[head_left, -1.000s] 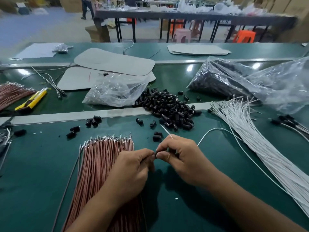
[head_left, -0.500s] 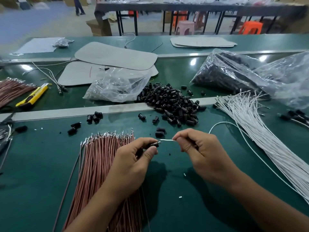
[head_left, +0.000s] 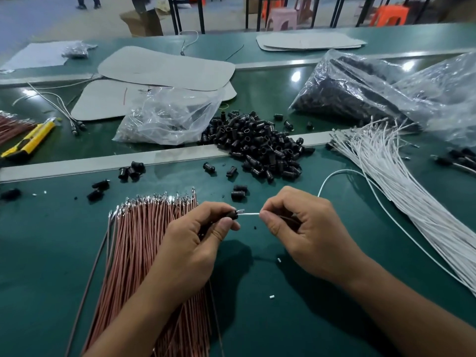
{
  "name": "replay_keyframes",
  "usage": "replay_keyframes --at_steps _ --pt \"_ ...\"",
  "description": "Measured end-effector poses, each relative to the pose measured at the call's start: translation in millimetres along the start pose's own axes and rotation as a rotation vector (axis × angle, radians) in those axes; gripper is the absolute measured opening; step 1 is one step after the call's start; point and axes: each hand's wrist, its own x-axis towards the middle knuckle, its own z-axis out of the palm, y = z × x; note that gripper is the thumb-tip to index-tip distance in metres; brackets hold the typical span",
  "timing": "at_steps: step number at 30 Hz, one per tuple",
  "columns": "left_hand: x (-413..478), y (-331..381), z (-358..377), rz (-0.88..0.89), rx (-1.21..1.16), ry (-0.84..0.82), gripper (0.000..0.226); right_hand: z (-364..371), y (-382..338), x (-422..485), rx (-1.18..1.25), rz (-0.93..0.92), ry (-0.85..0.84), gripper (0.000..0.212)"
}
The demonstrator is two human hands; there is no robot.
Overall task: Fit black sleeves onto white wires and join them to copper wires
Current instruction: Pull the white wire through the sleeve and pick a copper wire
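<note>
My left hand (head_left: 195,240) pinches a small black sleeve (head_left: 231,214) between thumb and fingers. My right hand (head_left: 306,228) pinches a white wire (head_left: 248,214) whose metal tip sits at the sleeve's mouth; the rest of this wire loops away behind the hand to the right. Under my left wrist lies a bundle of copper wires (head_left: 144,253) with metal terminals at the far end. A heap of loose black sleeves (head_left: 260,143) lies beyond my hands. To the right a bundle of white wires (head_left: 401,181) fans across the green table.
A clear plastic bag (head_left: 170,119) sits left of the sleeve heap; larger bags of black parts (head_left: 360,91) lie at the right. A yellow utility knife (head_left: 28,141) is at the far left. Grey card sheets (head_left: 167,68) lie further back. A metal strip (head_left: 103,162) crosses the table.
My hands have drawn apart: a second ago they were pressed together, now a short stretch of white wire shows between them, with the sleeve in my left hand.
</note>
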Motion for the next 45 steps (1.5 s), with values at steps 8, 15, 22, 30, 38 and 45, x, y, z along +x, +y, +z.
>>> replay_keyframes --at_steps 8,15,22,30,38,45 --pt "0.1 -1.2 1.1 0.023 0.039 0.002 0.022 -0.9 3.3 1.7 -0.037 -0.06 -0.082 0.008" --pt "0.7 -2.3 1.2 0.07 0.143 -0.027 0.017 2.8 8.3 1.3 -0.064 -0.126 -0.121 0.006" --pt "0.1 -0.8 1.5 0.056 0.135 -0.025 0.02 6.7 8.5 0.3 -0.088 -0.164 0.003 0.006" --pt "-0.5 -1.0 2.7 0.057 0.157 -0.04 0.023 7.9 6.2 0.7 -0.093 -0.19 0.026 0.007" --pt "0.3 3.2 -1.1 0.048 0.195 -0.133 0.039 3.1 5.9 -0.4 -0.166 -0.076 -0.167 0.014" --pt "0.3 0.3 1.8 -0.045 0.105 -0.126 0.012 -2.0 6.4 -0.5 -0.035 -0.01 -0.177 0.006"
